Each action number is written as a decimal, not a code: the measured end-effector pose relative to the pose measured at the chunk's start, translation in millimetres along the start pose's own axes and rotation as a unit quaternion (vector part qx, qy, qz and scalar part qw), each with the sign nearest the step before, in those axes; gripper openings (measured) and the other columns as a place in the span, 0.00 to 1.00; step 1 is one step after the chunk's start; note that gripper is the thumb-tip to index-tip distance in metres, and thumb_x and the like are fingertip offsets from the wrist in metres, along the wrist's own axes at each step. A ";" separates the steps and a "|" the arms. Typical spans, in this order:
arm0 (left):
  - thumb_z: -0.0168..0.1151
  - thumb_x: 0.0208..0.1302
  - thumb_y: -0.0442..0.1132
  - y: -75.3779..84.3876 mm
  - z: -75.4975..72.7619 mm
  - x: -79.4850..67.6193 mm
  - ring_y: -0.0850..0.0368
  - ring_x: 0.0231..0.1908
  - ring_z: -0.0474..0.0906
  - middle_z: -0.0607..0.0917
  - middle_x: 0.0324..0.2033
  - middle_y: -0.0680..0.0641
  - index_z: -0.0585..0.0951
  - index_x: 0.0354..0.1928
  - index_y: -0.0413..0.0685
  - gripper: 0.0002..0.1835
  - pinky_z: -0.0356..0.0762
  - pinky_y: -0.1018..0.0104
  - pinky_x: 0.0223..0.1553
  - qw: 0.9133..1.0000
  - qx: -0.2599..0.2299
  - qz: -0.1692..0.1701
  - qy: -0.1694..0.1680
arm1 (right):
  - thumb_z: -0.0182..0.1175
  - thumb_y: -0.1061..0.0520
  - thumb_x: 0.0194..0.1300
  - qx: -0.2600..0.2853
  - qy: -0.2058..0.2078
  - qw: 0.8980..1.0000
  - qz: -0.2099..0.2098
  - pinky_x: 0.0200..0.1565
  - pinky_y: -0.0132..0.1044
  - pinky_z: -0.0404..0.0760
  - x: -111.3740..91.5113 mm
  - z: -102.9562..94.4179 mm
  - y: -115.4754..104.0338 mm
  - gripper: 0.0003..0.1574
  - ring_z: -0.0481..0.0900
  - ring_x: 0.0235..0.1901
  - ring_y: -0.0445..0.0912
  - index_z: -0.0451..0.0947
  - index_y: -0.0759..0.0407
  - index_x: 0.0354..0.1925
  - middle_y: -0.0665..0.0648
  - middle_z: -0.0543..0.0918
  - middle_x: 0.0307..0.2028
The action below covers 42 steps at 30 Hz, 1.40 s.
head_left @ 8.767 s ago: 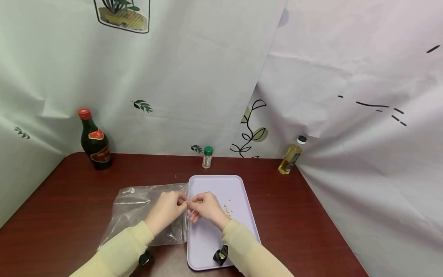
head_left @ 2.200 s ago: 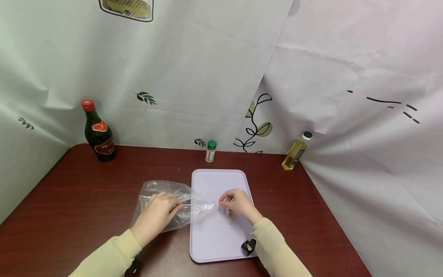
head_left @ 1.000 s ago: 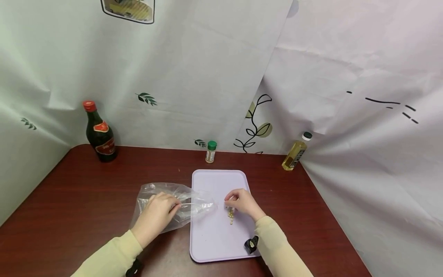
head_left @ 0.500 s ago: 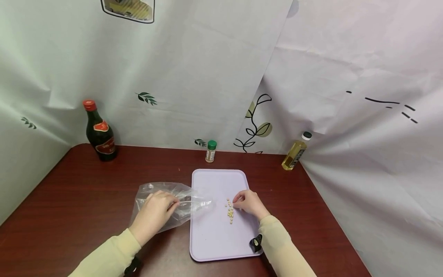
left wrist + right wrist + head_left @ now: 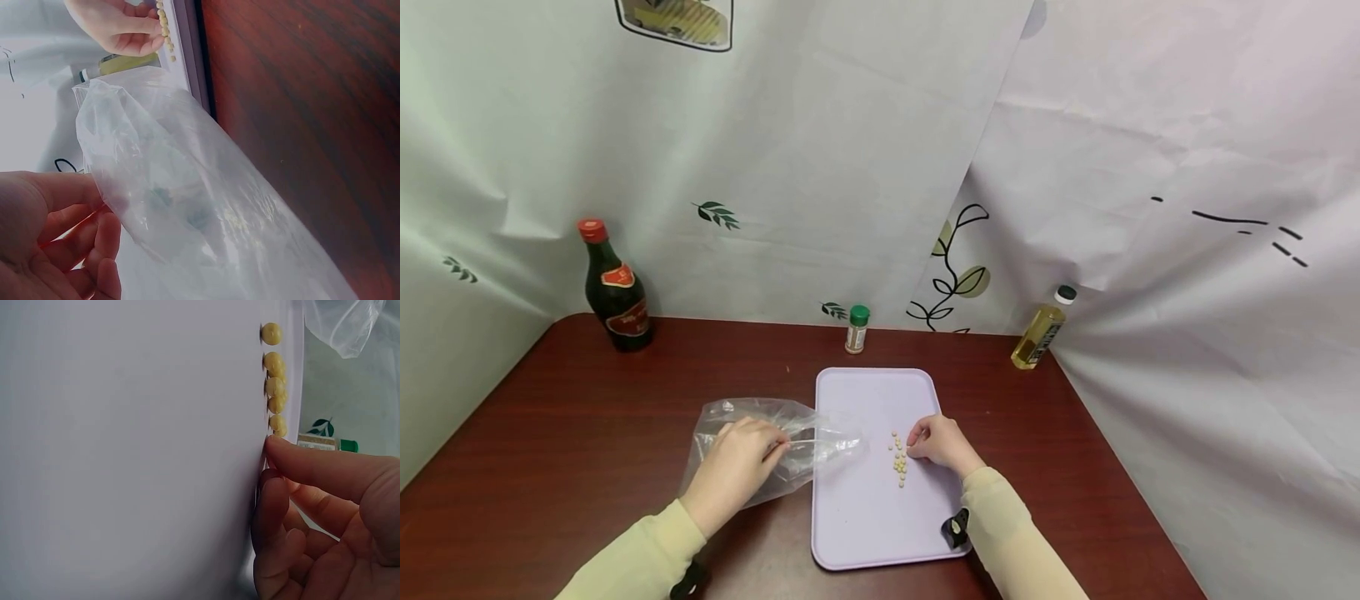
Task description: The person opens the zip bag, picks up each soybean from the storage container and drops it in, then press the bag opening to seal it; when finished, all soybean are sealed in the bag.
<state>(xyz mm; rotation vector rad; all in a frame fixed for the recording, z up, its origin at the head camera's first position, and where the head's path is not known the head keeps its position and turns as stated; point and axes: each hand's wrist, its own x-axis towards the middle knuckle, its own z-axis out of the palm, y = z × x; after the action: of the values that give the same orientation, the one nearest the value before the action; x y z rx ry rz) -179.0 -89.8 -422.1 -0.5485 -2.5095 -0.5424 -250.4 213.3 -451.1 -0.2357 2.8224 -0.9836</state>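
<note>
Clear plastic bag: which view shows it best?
Left wrist: the clear plastic bag appears large and close, though cropped at the bottom. Head: small, partly behind the left hand. Right wrist: only a piece, top right.

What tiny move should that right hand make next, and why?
Probably pinch the nearest bean: the right hand is right beside the beans on the tray, none visibly pinched, and the left hand holds the bag, one end over that tray.

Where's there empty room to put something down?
The table looks bare right of the tray and right sleeve, and left of the bag, in front of the dark bottle. The tray's near-left corner is free too. It's crowded mid-tray: small yellow balls, the right hand and the bag's end.
</note>
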 end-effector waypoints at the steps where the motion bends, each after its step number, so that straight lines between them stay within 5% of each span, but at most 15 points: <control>1: 0.74 0.46 0.34 -0.1 0.2 -0.2 0.54 0.31 0.80 0.86 0.25 0.52 0.84 0.25 0.48 0.06 0.74 0.56 0.34 1.000 0.001 0.001 0.001 | 0.69 0.65 0.47 -0.002 0.000 1.000 -0.002 0.20 0.31 0.69 -0.4 -0.2 -0.2 0.07 0.68 0.15 0.39 0.78 0.60 0.21 0.48 0.72 0.14; 11: 0.74 0.47 0.34 -2.0 1.4 0.4 0.53 0.32 0.81 0.86 0.25 0.52 0.84 0.25 0.48 0.06 0.75 0.53 0.37 1.000 -0.002 0.000 0.005 | 0.69 0.62 0.51 0.017 -0.010 1.000 -0.004 0.21 0.31 0.70 -1.4 0.7 -6.3 0.07 0.70 0.14 0.38 0.79 0.59 0.23 0.47 0.71 0.13; 23: 0.74 0.46 0.34 -0.7 3.6 -0.9 0.53 0.33 0.80 0.86 0.26 0.51 0.85 0.26 0.48 0.06 0.73 0.56 0.32 1.000 0.002 0.003 -0.005 | 0.65 0.61 0.56 0.038 -0.003 0.997 -0.067 0.20 0.30 0.70 -4.2 3.3 -35.3 0.03 0.70 0.15 0.36 0.80 0.59 0.26 0.47 0.74 0.16; 42: 0.74 0.47 0.35 3.6 6.1 -0.9 0.53 0.34 0.81 0.86 0.28 0.51 0.85 0.27 0.49 0.06 0.74 0.54 0.35 1.000 0.006 0.006 -0.010 | 0.64 0.60 0.58 0.054 -0.018 0.994 -0.098 0.21 0.28 0.69 -3.2 16.9 -49.8 0.03 0.68 0.12 0.34 0.82 0.58 0.28 0.47 0.74 0.16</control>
<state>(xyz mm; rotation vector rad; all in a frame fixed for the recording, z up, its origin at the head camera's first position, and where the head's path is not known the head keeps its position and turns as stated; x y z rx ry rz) -178.9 -84.1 -426.5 -0.5679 -2.5252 -0.5198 -239.1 165.2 -432.8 -0.5213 2.7425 -1.1531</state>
